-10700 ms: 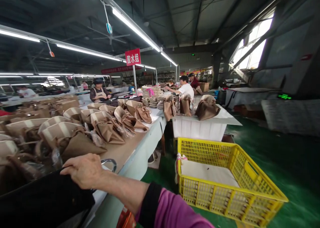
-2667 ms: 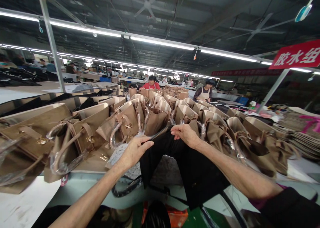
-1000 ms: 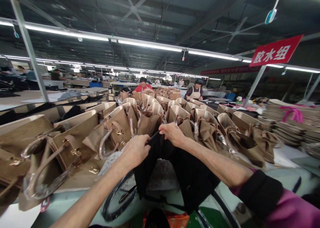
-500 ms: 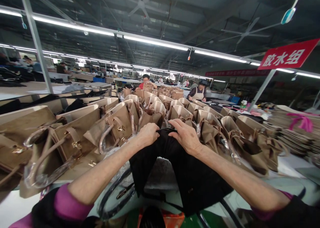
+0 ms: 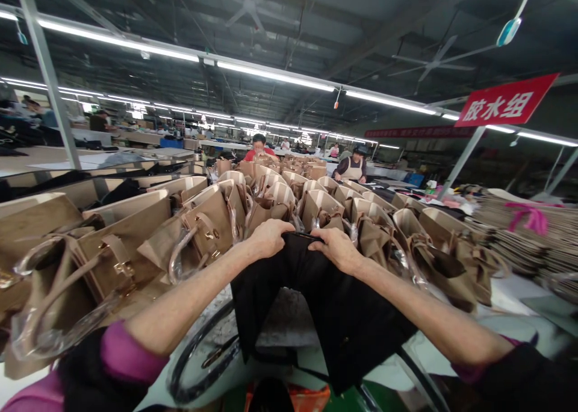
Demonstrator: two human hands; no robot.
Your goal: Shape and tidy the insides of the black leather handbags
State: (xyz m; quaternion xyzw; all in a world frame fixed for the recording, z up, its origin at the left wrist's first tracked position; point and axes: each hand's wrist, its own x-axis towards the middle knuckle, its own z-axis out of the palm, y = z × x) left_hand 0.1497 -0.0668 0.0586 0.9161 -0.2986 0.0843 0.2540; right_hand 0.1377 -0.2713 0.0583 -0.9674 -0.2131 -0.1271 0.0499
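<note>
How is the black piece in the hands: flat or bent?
Bent: left hand and right hand pinch the black piece at its top; its two sides slope down, apart.

Tan bags (image 5: 210, 219) crowd ahead; rightward gap perhaps narrow.

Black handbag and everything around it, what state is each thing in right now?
Black handbag, held by its edge
Left hand, closed on that edge
Right hand, pinching that edge
Brown handbags, open-topped
Tube lights, lit
Beige stack, tied with pink ribbon
Ceiling fan, cannot tell if turning
</note>
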